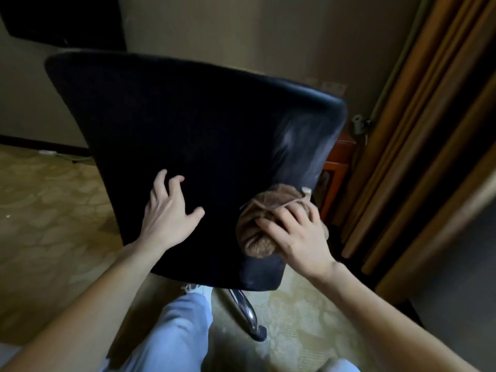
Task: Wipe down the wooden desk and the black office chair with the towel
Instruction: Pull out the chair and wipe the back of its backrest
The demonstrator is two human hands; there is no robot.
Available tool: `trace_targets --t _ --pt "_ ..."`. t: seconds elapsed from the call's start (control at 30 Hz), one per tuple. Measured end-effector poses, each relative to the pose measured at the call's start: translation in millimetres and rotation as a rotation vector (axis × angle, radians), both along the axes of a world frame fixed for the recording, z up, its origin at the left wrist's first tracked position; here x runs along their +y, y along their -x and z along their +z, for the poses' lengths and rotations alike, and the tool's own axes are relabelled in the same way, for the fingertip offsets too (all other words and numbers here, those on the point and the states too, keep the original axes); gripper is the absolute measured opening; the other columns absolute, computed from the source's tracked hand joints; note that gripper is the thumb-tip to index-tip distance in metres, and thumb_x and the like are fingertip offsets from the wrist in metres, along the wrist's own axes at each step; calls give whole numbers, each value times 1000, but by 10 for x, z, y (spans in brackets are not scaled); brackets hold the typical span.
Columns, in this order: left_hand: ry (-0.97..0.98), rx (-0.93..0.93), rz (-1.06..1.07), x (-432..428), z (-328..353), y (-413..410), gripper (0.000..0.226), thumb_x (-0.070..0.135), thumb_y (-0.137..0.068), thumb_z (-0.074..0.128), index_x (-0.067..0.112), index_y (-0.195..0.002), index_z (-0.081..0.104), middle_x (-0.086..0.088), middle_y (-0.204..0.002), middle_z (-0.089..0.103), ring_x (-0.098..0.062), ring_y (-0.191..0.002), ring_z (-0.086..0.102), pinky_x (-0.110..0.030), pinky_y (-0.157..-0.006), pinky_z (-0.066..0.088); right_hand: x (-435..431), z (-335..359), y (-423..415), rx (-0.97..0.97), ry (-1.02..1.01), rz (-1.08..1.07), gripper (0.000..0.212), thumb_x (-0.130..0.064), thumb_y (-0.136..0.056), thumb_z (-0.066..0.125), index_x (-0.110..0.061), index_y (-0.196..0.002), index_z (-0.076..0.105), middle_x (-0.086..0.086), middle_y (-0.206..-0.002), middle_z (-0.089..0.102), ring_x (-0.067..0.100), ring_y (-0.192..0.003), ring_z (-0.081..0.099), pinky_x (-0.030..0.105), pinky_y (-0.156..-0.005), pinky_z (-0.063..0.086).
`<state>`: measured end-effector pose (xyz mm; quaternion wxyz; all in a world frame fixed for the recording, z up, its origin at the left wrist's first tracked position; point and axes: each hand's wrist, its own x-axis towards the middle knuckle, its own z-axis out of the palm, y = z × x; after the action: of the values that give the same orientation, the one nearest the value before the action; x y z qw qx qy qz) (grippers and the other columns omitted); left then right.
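The chair (188,124) stands with its backrest turned to the person, the wide top edge far off and the narrow bottom edge close to the knees. The towel (256,238), bunched into a brown wad, sits on the backrest low down and hard by its right edge. The right hand (295,237) lies over it with fingers curled round the wad, pressing it to the black surface. The left hand (171,213) rests near the backrest's lower middle, fingers spread and lightly bent, holding nothing; it seems to steady the chair.

From the towel, nearly all the backrest lies up and to the left. Its long axis runs from the near bottom edge to the far top edge, so strokes along that line from the right edge leftward would probably suit. The right hand is the one to make them; the left hand lies in that path and would likely need to shift. The desk cannot be made out with certainty.
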<state>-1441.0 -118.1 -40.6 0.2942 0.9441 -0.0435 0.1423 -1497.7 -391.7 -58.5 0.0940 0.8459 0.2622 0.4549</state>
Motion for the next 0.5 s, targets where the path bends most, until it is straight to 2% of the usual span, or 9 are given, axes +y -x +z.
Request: trace_targets --t 0.07,0.1,0.17,0.23,0.3,0.33,0.4,0.47,0.5 --pt "52 -18 24 -33 301 117 68 37 -95 64 17 -153 34 -13 -163 21 -37 -146 33 -52 -110 41 45 446 95 -99 -13 -2 26 -23 -91 74 -22 -117 74 9 -119 68 30 -110 51 49 -101 36" --pt "71 -127 33 -62 470 179 62 35 -96 63 17 -150 40 -12 -157 33 -36 -140 41 -52 -106 45 72 657 135 -153 -22 2 25 -24 -93 72 -23 -118 74 10 -120 69 31 -112 50 49 -102 37" --pt "78 -461 3 -138 837 312 51 27 -94 63 16 -143 50 -11 -144 48 -34 -131 49 -49 -102 47 147 1061 220 -279 -58 10 22 -23 -95 69 -23 -116 76 10 -119 70 31 -112 50 51 -102 39" --pt "46 -772 -67 -214 1208 390 48 22 -91 61 12 -138 55 -12 -139 52 -33 -128 50 -45 -106 45 229 1423 281 -399 -104 19 22 -20 -93 70 -24 -113 77 10 -117 71 31 -109 49 51 -100 40" --pt "-54 -914 -111 -268 1513 364 52 24 -91 57 13 -141 53 -11 -146 50 -31 -135 46 -43 -111 39 331 1709 304 -464 -135 19 26 -19 -90 68 -25 -114 77 10 -118 71 31 -110 49 53 -102 38" --pt "-118 -904 -122 -281 1627 315 53 26 -92 55 15 -144 51 -10 -151 47 -31 -140 42 -43 -115 34 390 1827 305 -461 -138 0 30 -18 -89 64 -26 -116 75 10 -120 69 32 -112 48 55 -104 36" --pt "-208 -763 -129 -269 1785 168 48 29 -100 50 17 -147 50 -8 -156 44 -28 -148 34 -45 -124 20 517 2018 262 -359 -113 -81 44 -21 -82 58 -27 -124 70 8 -128 65 33 -119 48 59 -109 29" --pt "-212 -632 -115 -240 1807 34 37 30 -107 44 17 -140 56 -7 -146 54 -27 -144 38 -47 -127 7 625 2093 169 -147 -61 -169 57 -28 -77 55 -28 -133 63 5 -140 58 33 -131 47 64 -114 22" --pt "-203 -618 -107 -234 1794 -8 35 30 -109 42 16 -135 60 -7 -138 59 -28 -138 43 -47 -127 6 655 2065 104 -53 -53 -191 61 -31 -77 54 -29 -138 59 4 -146 54 31 -136 44 65 -115 19"
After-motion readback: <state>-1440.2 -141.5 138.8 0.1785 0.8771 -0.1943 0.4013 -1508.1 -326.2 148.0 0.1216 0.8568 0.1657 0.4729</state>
